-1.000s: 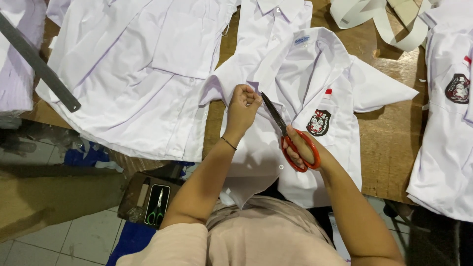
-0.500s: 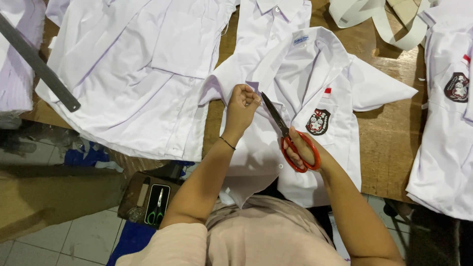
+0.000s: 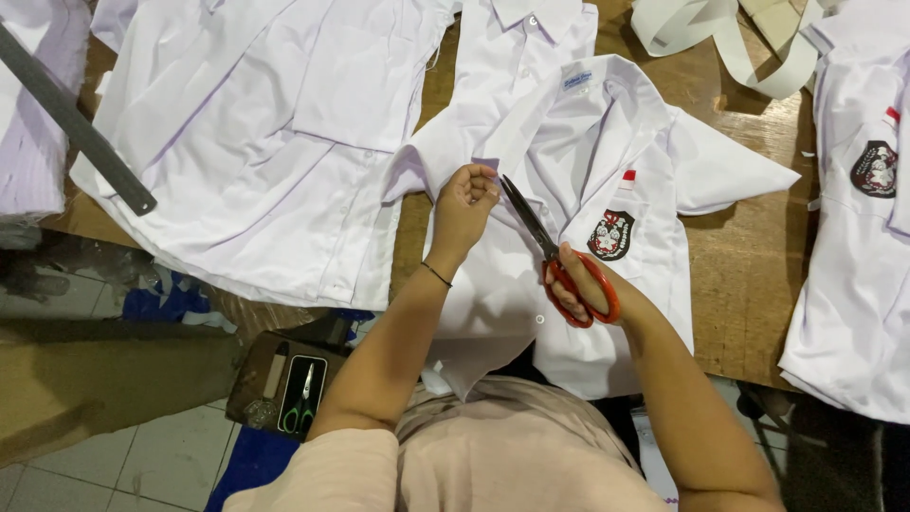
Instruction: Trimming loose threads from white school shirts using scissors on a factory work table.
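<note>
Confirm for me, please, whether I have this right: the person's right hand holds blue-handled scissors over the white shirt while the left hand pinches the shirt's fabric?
Not quite: the handles are red, not blue. In the head view the right hand holds red-handled scissors over the white shirt, with the blades pointing toward the left hand, which pinches the shirt's fabric.

One head-worn camera looks steeply down from above the person's chest onto a wooden table [image 3: 749, 275]. It sits near, at arm's length. The red-handled scissors [image 3: 559, 254] in the right hand [image 3: 578, 289] lie near centre; floor tiles show lower left of that grip.
</note>
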